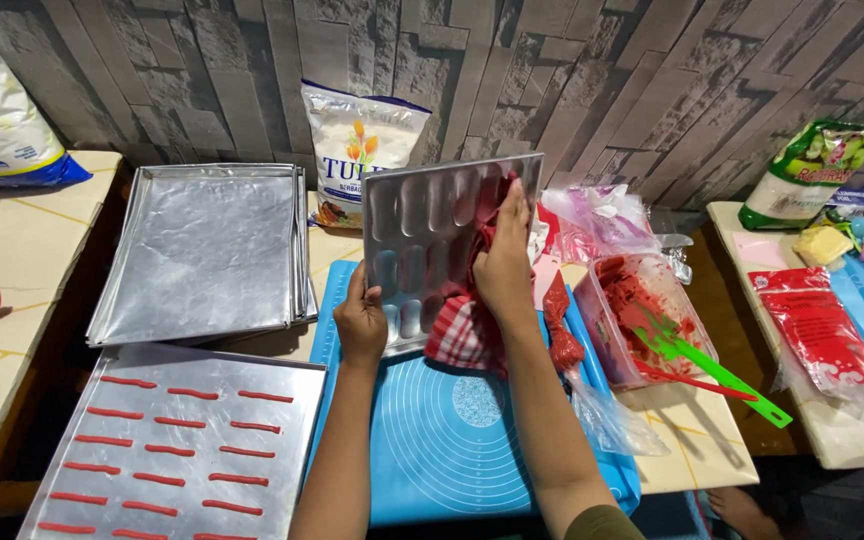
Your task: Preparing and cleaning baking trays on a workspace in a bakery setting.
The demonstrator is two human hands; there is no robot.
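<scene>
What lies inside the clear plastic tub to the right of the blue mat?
The clear tub holds red dough and the head of a green spatula. The tub's floor is hidden beneath the dough.

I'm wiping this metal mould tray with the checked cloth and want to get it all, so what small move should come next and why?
Probably slide the right hand with the red checked cloth leftward across the mould tray. The cloth sits only on the tray's right side, the oval hollows to the left look uncovered, and the left hand already braces the lower left edge, so the tilted tray should hold steady.
</scene>
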